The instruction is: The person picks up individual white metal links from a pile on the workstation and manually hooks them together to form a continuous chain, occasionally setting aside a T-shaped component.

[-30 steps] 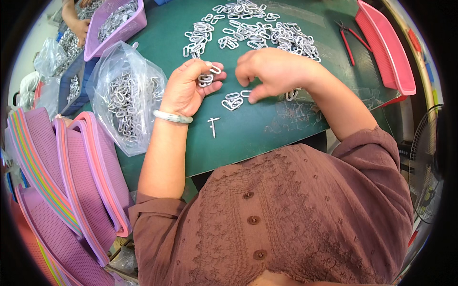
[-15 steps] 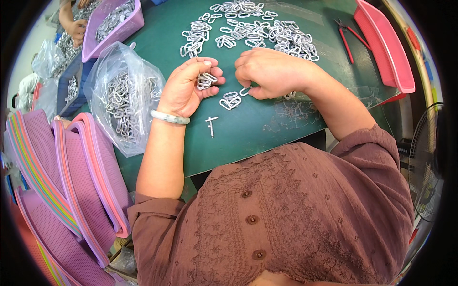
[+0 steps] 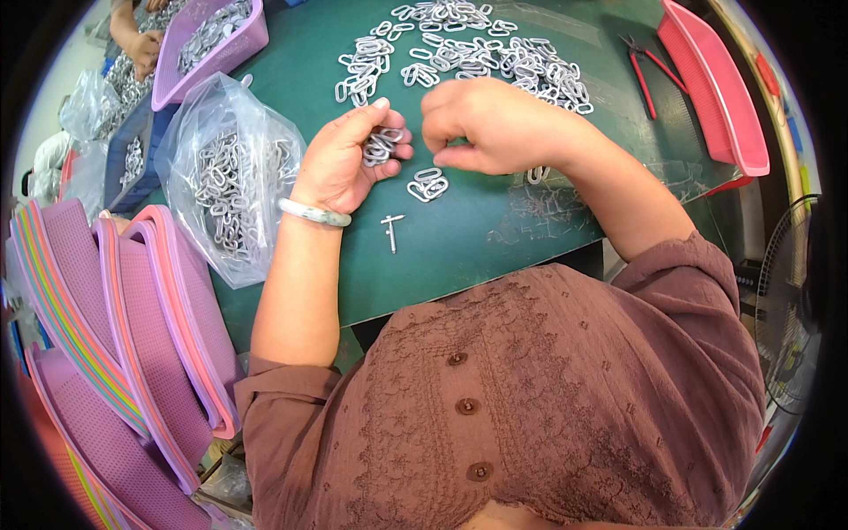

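Several grey oval metal links (image 3: 381, 147) rest in my left hand (image 3: 336, 159), its palm turned up and fingers curled round them. Just to its right, above the green tabletop, hovers my right hand (image 3: 508, 124) with bent fingers and the thumb close to them; whatever it pinches, if anything, is hidden. Between the hands and a little nearer to me lies a small group of links (image 3: 427, 185). Two small silver pins (image 3: 392, 232) lie crossed closer to the table edge. Beyond my hands, loose links (image 3: 459, 55) spread in a large heap, partly covered by my right hand.
A clear bag of links (image 3: 231, 190) stands left of my forearm, beside stacked purple baskets (image 3: 168, 344). A lilac basket (image 3: 208, 53) and a blue crate (image 3: 132, 163) are farther left, near another person's hand (image 3: 143, 53). Red-handled pliers (image 3: 649, 75) and a pink basket (image 3: 714, 88) lie right.
The single link at my right fingertips is gone from the table. My right hand has lifted slightly and moved left, toward my left hand, which still holds its links.
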A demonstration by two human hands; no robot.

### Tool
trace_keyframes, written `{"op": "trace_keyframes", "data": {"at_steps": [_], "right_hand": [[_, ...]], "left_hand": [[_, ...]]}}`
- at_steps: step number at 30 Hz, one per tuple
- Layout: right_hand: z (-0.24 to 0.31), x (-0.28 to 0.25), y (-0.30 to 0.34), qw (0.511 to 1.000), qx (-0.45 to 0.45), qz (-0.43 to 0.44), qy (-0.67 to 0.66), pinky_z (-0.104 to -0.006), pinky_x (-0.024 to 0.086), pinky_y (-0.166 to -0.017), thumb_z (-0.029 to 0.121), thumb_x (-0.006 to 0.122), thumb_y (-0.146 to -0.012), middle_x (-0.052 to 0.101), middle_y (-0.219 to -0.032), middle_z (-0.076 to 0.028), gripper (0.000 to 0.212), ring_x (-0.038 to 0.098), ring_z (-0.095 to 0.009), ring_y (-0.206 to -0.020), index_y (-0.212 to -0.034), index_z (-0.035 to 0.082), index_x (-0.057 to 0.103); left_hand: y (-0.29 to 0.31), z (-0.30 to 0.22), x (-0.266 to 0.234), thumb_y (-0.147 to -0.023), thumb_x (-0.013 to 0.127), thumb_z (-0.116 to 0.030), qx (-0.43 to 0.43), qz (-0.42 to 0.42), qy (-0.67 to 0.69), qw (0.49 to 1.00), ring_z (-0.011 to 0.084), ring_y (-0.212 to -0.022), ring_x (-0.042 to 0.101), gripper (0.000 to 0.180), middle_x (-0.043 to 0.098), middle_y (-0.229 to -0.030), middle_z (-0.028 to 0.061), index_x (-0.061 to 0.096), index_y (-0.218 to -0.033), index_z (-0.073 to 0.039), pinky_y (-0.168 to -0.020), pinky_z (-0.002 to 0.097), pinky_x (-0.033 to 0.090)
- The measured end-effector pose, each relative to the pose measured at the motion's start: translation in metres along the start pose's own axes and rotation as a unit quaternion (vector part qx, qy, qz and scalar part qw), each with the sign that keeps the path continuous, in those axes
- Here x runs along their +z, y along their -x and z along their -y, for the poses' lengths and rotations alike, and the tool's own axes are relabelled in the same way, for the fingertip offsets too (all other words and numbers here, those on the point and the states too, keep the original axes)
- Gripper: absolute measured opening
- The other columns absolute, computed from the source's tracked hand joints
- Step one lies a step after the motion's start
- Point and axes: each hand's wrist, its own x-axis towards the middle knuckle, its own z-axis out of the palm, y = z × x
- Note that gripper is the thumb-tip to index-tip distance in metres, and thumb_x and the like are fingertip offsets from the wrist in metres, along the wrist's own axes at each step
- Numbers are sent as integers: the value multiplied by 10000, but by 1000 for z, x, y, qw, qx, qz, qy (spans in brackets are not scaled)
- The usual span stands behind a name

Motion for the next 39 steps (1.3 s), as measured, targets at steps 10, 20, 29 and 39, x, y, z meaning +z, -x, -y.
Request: {"op": "trace_keyframes", "data": {"at_steps": [10,20,29,39], "right_hand": [[-2,12,-2,991,108,55,-49,-346,447,-637,101,566,-732,551,-725,-95,94,553,-264,-731,-768,20,598],[-4,-1,-5,947,234,32,-217,-245,417,-561,130,558,-808,594,-708,-47,162,503,-89,-621,-867,-12,608],[2,8,5,995,62,79,-28,-353,459,-622,173,644,-703,567,-709,-74,171,572,-256,-687,-807,46,595],[-4,5,1,979,148,48,-131,-313,441,-619,80,565,-752,566,-747,-102,109,555,-230,-681,-808,-10,590]], "left_hand": [[5,-4,4,-874,512,-190,22,-8,-41,999,135,-685,589,184,601,-805,62,580,-932,-29,-529,219,452],[8,-5,7,-857,535,-167,1,17,-112,994,128,-652,588,130,606,-798,54,567,-873,-42,-498,194,452],[7,-5,6,-806,564,-88,30,-4,-2,1000,160,-703,614,57,623,-827,80,560,-839,-41,-542,227,486],[5,-4,3,-852,499,-142,23,-7,-33,999,157,-736,614,220,617,-884,77,550,-1028,-21,-554,207,484]]}}
